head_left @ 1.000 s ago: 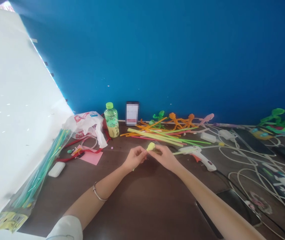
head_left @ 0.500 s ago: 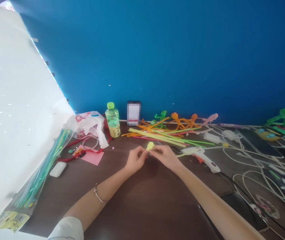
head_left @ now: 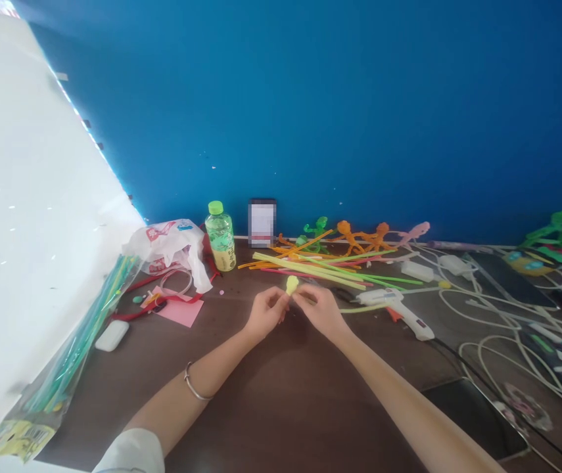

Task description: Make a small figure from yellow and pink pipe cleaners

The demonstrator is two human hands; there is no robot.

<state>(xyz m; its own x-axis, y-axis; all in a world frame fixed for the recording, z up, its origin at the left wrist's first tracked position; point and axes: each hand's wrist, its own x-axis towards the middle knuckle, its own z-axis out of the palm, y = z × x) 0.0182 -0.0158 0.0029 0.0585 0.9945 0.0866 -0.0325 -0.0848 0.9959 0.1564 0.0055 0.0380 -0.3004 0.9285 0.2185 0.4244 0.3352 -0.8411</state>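
Note:
Between my hands, above the middle of the dark table, is a small pale yellow pipe cleaner (head_left: 292,284) wound into a lump. My left hand (head_left: 267,311) pinches it from below on the left. From the right, my right hand (head_left: 319,310) closes thumb and finger on its lower side. A straight yellow length shows past the right hand toward the glue gun; I cannot tell whether it joins the lump. Just beyond my hands lies a loose pile of yellow, orange, green and red pipe cleaners (head_left: 310,266).
A white glue gun (head_left: 403,309) lies right, its black cord running on. A green-capped bottle (head_left: 221,240), plastic bag (head_left: 175,240) and pink paper (head_left: 185,312) are left. Twisted pipe-cleaner figures (head_left: 350,235) stand along the blue wall. White cables and a dark tablet (head_left: 475,414) occupy the right.
The yellow lump has turned more upright and shifted slightly left. My right hand has moved a little left, and its fingers now sit lower on the lump.

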